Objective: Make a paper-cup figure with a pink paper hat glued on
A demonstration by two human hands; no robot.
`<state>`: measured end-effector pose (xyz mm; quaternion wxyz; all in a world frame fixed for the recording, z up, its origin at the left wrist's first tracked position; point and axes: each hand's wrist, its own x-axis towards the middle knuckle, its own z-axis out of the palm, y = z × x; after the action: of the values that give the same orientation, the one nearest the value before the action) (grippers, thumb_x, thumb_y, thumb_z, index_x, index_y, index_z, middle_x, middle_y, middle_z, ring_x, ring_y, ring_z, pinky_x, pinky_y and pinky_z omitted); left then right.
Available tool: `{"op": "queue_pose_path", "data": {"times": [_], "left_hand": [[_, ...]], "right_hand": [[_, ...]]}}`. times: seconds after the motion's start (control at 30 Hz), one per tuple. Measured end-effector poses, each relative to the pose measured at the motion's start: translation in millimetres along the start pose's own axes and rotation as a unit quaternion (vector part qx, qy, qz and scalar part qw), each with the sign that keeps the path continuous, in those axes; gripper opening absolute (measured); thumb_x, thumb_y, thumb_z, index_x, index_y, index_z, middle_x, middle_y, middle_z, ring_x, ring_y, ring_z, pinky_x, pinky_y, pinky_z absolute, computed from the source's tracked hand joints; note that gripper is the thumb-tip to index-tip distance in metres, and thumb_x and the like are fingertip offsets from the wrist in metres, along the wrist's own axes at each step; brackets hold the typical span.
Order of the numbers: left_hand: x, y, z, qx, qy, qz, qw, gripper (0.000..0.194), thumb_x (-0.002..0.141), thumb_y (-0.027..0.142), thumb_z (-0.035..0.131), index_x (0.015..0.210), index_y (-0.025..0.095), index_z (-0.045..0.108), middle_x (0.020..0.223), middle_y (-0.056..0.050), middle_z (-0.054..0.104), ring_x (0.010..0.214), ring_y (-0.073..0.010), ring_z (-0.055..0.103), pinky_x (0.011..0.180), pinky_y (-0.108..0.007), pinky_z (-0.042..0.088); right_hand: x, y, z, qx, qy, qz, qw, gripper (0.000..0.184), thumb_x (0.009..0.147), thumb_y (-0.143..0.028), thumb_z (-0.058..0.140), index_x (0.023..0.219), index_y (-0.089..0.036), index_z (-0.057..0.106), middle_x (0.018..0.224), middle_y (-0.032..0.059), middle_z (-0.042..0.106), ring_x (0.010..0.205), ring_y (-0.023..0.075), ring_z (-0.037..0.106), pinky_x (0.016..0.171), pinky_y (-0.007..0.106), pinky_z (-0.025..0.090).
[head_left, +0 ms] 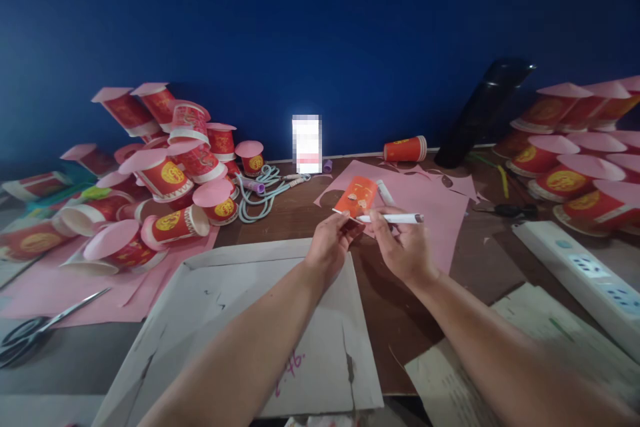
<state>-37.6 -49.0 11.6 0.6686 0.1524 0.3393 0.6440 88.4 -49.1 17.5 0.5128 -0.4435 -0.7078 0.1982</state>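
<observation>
An orange-red paper cup (356,192) with pale markings on its side is tilted in my left hand (330,240), whose fingers grip its near rim. In my right hand (407,250), a white marker pen (407,218) is pinched between thumb and fingers. The pen's left end reaches the cup's near rim; I cannot tell if it touches. Just behind my right hand, a second white pen-like stick (384,192) is partly visible. Beneath both hands and the cup lies a pink paper sheet (430,213) with cut-out holes.
Red cups with pink paper discs (167,173) pile up at left, and more cups (565,177) stand at right. Scissors (45,327), a white board (240,320), a corded rope (260,193), a lit screen (307,143), a black bottle (480,113) and a power strip (580,273) surround me.
</observation>
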Motion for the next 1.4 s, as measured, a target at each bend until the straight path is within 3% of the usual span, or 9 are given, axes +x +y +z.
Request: {"op": "queue_pose_path", "data": {"times": [0.53, 0.63, 0.83, 0.97, 1.2, 1.4], "left_hand": [[1.5, 0.5, 0.3, 0.002, 0.024, -0.011, 1.000, 0.008, 0.077, 0.014, 0.061, 0.071, 0.011, 0.064, 0.073, -0.005, 0.064, 0.069, -0.0121, 0.059, 0.079, -0.032, 0.052], [1.8, 0.2, -0.3, 0.001, 0.018, -0.008, 1.000, 0.007, 0.077, 0.016, 0.061, 0.072, 0.010, 0.064, 0.073, -0.005, 0.064, 0.068, -0.0117, 0.059, 0.077, -0.031, 0.052], [2.2, -1.1, -1.3, 0.004, 0.005, -0.002, 1.000, 0.008, 0.076, 0.016, 0.063, 0.070, 0.010, 0.064, 0.069, -0.004, 0.063, 0.065, -0.0104, 0.057, 0.073, -0.028, 0.051], [2.4, -1.1, -0.7, 0.004, 0.006, -0.001, 1.000, 0.008, 0.075, 0.016, 0.063, 0.070, 0.011, 0.065, 0.069, -0.004, 0.064, 0.064, -0.0105, 0.058, 0.074, -0.029, 0.051], [1.0, -0.2, 0.9, 0.011, 0.009, 0.000, 1.000, 0.008, 0.076, 0.016, 0.062, 0.073, 0.010, 0.066, 0.074, -0.005, 0.065, 0.067, -0.0114, 0.058, 0.076, -0.030, 0.050], [-0.5, 0.0, 1.2, 0.018, -0.001, -0.001, 1.000, 0.009, 0.077, 0.017, 0.062, 0.076, 0.009, 0.067, 0.078, -0.006, 0.066, 0.071, -0.0127, 0.059, 0.073, -0.029, 0.049]], "right_hand": [[2.3, 3.4, -0.7, -0.055, 0.037, -0.029, 0.997, 0.022, 0.091, -0.034, 0.053, 0.102, -0.023, 0.067, 0.092, 0.0062, 0.073, 0.086, 0.0212, 0.070, 0.075, 0.035, 0.058], [1.7, 3.8, -0.2, -0.030, 0.024, -0.011, 0.999, 0.023, 0.091, -0.036, 0.053, 0.102, -0.022, 0.067, 0.092, 0.0060, 0.073, 0.081, 0.0202, 0.070, 0.072, 0.034, 0.058], [0.2, -0.4, -0.5, 0.013, -0.010, 0.029, 0.999, 0.025, 0.091, -0.040, 0.052, 0.089, -0.021, 0.067, 0.073, 0.0048, 0.071, 0.063, 0.0181, 0.068, 0.058, 0.029, 0.056], [-1.2, 0.7, 1.0, 0.012, -0.005, 0.027, 1.000, 0.024, 0.090, -0.041, 0.053, 0.090, -0.021, 0.068, 0.079, 0.0055, 0.073, 0.068, 0.0191, 0.070, 0.063, 0.030, 0.058], [-1.8, 8.1, 2.3, -0.002, 0.014, -0.004, 1.000, 0.026, 0.091, -0.039, 0.052, 0.107, -0.023, 0.066, 0.102, 0.0085, 0.072, 0.094, 0.0233, 0.070, 0.077, 0.037, 0.060], [-0.7, 7.7, 1.3, -0.014, 0.019, -0.009, 1.000, 0.025, 0.092, -0.037, 0.052, 0.108, -0.024, 0.066, 0.100, 0.0068, 0.072, 0.092, 0.0223, 0.070, 0.078, 0.037, 0.059]]}}
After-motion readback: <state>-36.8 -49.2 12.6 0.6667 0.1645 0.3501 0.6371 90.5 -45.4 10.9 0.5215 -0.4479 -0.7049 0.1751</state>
